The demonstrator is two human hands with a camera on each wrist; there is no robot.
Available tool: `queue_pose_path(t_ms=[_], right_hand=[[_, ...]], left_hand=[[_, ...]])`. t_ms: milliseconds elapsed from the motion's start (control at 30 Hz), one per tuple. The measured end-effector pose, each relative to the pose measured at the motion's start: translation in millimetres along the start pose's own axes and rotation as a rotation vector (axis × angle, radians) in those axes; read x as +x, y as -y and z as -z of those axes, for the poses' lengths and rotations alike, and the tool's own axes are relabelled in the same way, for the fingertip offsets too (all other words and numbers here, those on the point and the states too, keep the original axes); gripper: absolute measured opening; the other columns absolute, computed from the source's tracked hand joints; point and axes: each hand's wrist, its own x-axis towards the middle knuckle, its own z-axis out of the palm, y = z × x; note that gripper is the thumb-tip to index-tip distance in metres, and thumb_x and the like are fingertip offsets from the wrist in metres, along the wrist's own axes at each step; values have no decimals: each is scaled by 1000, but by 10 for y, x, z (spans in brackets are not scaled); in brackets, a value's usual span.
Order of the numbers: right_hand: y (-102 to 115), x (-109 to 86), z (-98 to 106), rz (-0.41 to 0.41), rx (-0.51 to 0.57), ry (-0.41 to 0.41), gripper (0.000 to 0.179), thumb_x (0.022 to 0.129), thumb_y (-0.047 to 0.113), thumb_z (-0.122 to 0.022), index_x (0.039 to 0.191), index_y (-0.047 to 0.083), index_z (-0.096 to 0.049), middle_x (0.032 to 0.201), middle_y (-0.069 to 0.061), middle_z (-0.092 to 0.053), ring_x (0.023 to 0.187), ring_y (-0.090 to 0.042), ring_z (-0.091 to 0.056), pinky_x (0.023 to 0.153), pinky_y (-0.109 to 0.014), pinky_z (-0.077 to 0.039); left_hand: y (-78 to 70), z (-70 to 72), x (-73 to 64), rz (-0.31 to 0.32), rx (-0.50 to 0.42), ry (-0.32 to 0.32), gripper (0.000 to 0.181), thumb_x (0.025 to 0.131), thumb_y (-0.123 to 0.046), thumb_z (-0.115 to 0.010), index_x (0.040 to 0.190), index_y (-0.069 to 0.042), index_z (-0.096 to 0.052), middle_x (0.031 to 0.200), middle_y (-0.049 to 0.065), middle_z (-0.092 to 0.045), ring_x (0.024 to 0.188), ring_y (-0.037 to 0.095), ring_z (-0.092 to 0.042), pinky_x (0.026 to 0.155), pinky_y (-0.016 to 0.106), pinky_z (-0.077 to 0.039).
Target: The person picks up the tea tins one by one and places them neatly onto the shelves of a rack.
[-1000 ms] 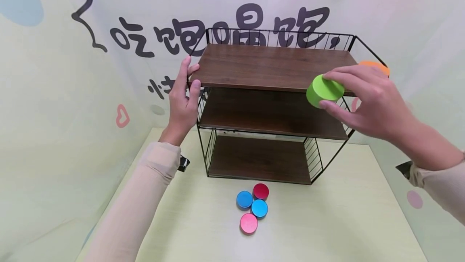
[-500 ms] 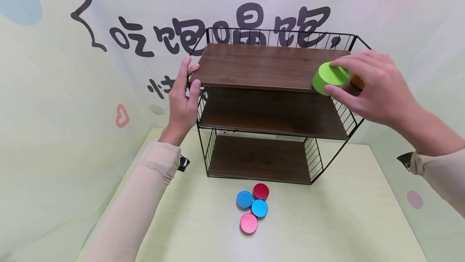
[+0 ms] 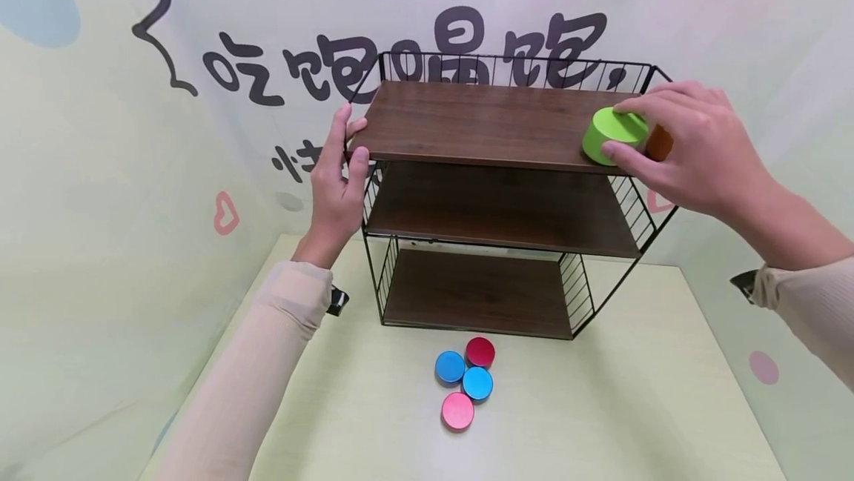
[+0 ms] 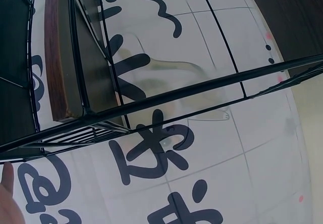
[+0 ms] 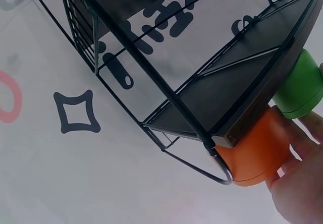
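My right hand (image 3: 700,151) holds a bright green round tin (image 3: 600,144) between thumb and fingers at the right front of the top shelf. Its underside is right at the board. Just behind the fingers, mostly hidden in the head view, an orange round tin (image 5: 252,156) stands at the shelf's right end. My left hand (image 3: 336,188) grips the left front corner of the three-tier shelf rack (image 3: 494,121), thumb at the front edge and fingers round the side wire. Only a fingertip (image 4: 7,183) of it shows in the left wrist view.
On the pale table (image 3: 534,422) in front of the rack, two blue lids (image 3: 450,367), (image 3: 477,384), a red one (image 3: 480,352) and a pink one (image 3: 457,411) lie close together. Black wire guards (image 3: 630,207) edge the shelves. A printed cloth (image 3: 167,170) hangs behind.
My right hand has carried the green tin to the right and slightly up, then to the board of the top shelf, covering most of the orange tin. The left hand stays in place.
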Motion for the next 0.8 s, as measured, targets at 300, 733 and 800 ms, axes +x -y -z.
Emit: queue_pose_path(t_ms=[300, 733, 800], right_hand=[[-77, -17, -8, -66, -2, 26, 39, 89, 24, -72, 120, 1, -69, 109, -22, -68, 114, -40, -50, 100, -52, -29], [-105, -24, -29, -83, 0, 30, 41, 89, 24, -71, 122, 1, -68, 111, -21, -68, 116, -39, -49, 100, -51, -28], [-109, -26, -27, -87, 0, 30, 41, 90, 25, -70, 123, 1, -68, 112, -22, -68, 116, -39, -49, 101, -51, -28]], left_hand=[[5, -12, -3, -2, 1, -3, 50, 102, -21, -51, 148, -5, -44, 131, 8, -64, 127, 19, -54, 101, 34, -37], [5, 0, -3, -5, 7, -5, 50, 102, -22, -51, 148, -5, -45, 131, 8, -64, 127, 19, -54, 100, 33, -38], [4, 1, -3, -6, 8, -5, 49, 102, -22, -51, 148, -5, -45, 131, 8, -64, 127, 19, -54, 100, 33, -38]])
